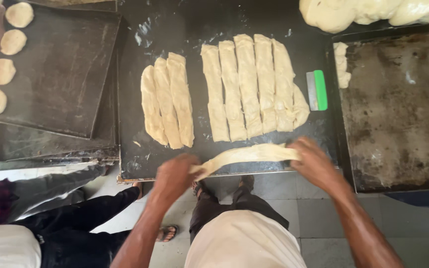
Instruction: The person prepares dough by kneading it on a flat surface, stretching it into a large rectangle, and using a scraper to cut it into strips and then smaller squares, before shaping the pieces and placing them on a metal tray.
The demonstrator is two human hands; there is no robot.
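Dough strip [247, 155] held stretched between both hands at the near edge of the dark worktop [175, 30], hanging just at or above the surface; pale, soft, slightly glossy, flattened like a ribbon and sagging toward the left end. Left hand [174, 174] pinched shut on the strip's left end, fingers curled under; right hand [311, 160] closed over the right end, knuckles up. Step in hand looks like pulling or lengthening one strip taken from the cut batch; the next move calls for even tension, since dough this soft would likely thin and tear in the middle if one end gets pulled harder. Beyond it, a group of five long strips [251, 87] lying side by side, touching, with a shorter curved piece at the right; to the left, apart from them, three more strips [167, 101], also touching, uneven edges. Green-handled scraper [317, 90] with metal blade just right of the five. Worktop greasy, streaked. Right: worn, stained metal tray [398, 114] with a small dough scrap [342, 64] at its left edge. Top right: big mound of dough [373, 12], smooth, shiny. Left: stacked dark trays [60, 74] with four round dough pieces [7, 57] in a column. Tiled floor [294, 198] below; another person's legs [75, 218] at lower left.
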